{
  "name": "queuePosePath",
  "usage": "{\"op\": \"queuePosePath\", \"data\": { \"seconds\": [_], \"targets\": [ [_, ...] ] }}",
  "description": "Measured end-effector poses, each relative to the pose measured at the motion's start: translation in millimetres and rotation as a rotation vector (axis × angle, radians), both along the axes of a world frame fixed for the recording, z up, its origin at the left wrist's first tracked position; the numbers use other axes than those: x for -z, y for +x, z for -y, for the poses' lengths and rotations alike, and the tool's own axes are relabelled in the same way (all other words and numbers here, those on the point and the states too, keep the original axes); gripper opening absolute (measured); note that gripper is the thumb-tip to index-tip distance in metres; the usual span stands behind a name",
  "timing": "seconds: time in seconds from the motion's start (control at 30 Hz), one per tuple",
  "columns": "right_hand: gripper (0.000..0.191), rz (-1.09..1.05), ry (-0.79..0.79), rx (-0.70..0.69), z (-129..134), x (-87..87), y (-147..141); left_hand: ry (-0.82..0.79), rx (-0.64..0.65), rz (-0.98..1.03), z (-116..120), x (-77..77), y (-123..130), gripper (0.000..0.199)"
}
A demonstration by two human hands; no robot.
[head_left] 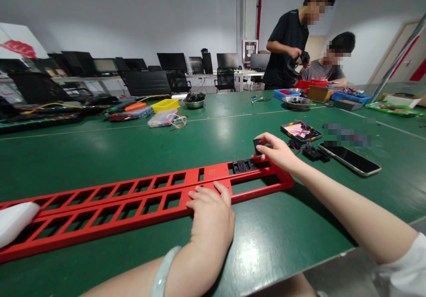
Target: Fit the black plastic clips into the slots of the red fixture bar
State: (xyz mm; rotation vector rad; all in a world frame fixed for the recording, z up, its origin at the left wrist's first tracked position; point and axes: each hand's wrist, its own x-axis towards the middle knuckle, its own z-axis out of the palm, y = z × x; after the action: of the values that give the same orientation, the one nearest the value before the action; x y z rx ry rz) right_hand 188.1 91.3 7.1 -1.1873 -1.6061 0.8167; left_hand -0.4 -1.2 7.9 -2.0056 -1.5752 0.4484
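A long red frame [140, 195] with rows of slanted openings lies across the green table. Flat on its middle section rests my left hand [213, 208], fingers apart and holding nothing. My right hand [271, 150] pinches a small black part [256, 146] upright between thumb and fingers, above the frame's right end. Just left of that hand, several black pieces [244, 166] sit side by side in the frame's upper slot. The lower long slot beside them shows the green tabletop through it.
A phone [353, 158], a black module [314, 152] and a box of wires [301, 131] lie on the right. Farther back are a yellow tray [165, 105] and metal bowls [194, 102]. Two people are across the table. White material [16, 221] lies over the frame's left end.
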Motion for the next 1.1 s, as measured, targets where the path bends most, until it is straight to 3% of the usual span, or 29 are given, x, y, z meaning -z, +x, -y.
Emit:
{"op": "queuePosePath", "data": {
  "seconds": [0.13, 0.33, 0.47, 0.63, 0.83, 0.97, 1.1],
  "targets": [
    [0.038, 0.028, -0.019, -0.001, -2.9, -1.4, 5.1, -0.003, -0.007, 0.002, 0.6, -1.1, 0.5, 0.048],
    [0.042, -0.082, -0.183, -0.027, -3.6, -3.0, 10.1, -0.005, -0.008, 0.007, 0.4, -0.7, 0.3, 0.048],
    [0.042, 0.042, -0.133, -0.015, -2.9, -5.3, 12.2, -0.004, 0.000, -0.008, -0.2, 0.3, 0.0, 0.048],
    [0.049, 0.216, -0.045, -0.093, -5.4, -5.7, 20.1, 0.000, 0.007, -0.022, 0.3, 0.6, 0.3, 0.048],
    [0.041, 0.468, -0.001, -0.185, -9.4, -8.4, 34.7, 0.005, 0.006, -0.046, 0.6, -0.2, 0.4, 0.047],
    [0.042, 0.527, -0.017, -0.291, -10.4, -8.0, 35.9, 0.010, 0.006, -0.060, -0.2, 0.5, 0.2, 0.047],
    [0.044, 0.548, -0.031, -0.293, -10.9, -6.2, 34.0, 0.012, 0.005, -0.066, -0.8, 2.0, -0.1, 0.048]
  ]
}}
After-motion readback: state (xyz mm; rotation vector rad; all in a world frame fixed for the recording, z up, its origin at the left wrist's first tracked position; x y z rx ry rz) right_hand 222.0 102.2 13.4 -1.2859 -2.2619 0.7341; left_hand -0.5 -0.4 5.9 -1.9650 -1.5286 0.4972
